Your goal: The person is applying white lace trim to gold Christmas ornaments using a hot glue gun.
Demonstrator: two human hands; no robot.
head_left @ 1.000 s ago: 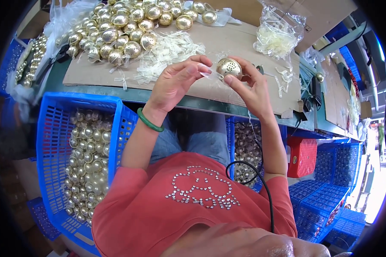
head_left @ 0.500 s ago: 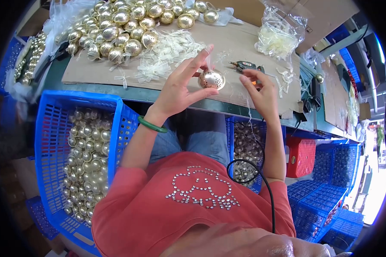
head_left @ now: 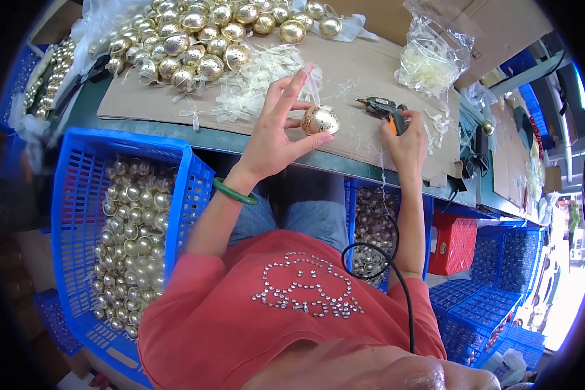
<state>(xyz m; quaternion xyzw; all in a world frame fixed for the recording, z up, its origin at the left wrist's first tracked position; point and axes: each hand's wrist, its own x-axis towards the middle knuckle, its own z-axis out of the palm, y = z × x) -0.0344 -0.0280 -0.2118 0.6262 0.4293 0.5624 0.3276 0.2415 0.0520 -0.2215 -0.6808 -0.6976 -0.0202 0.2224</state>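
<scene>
Between the thumb and fingers of my left hand (head_left: 281, 127) is a gold bauble (head_left: 320, 121) with a perforated pattern. A pale ribbon loop (head_left: 314, 88) rises from its top, stretched up by my index finger. My right hand (head_left: 406, 144) has its fingers closed round the orange-and-black handle of a green glue gun (head_left: 382, 107), whose nozzle points left over the cardboard. A heap of pale ribbon bows (head_left: 257, 81) lies just beyond my left hand. Farther back, gold baubles (head_left: 198, 49) are piled on the cardboard.
A blue basket (head_left: 125, 140) full of baubles stands at my left, and another basket (head_left: 354, 214) of baubles sits under the table edge. A clear bag (head_left: 429, 65) of ribbons lies at the back right. A black cable (head_left: 403, 279) loops by my right arm.
My right hand has closed on the glue gun's handle after hovering beside it. The bauble has turned in my left hand, its ribbon loop now facing up.
</scene>
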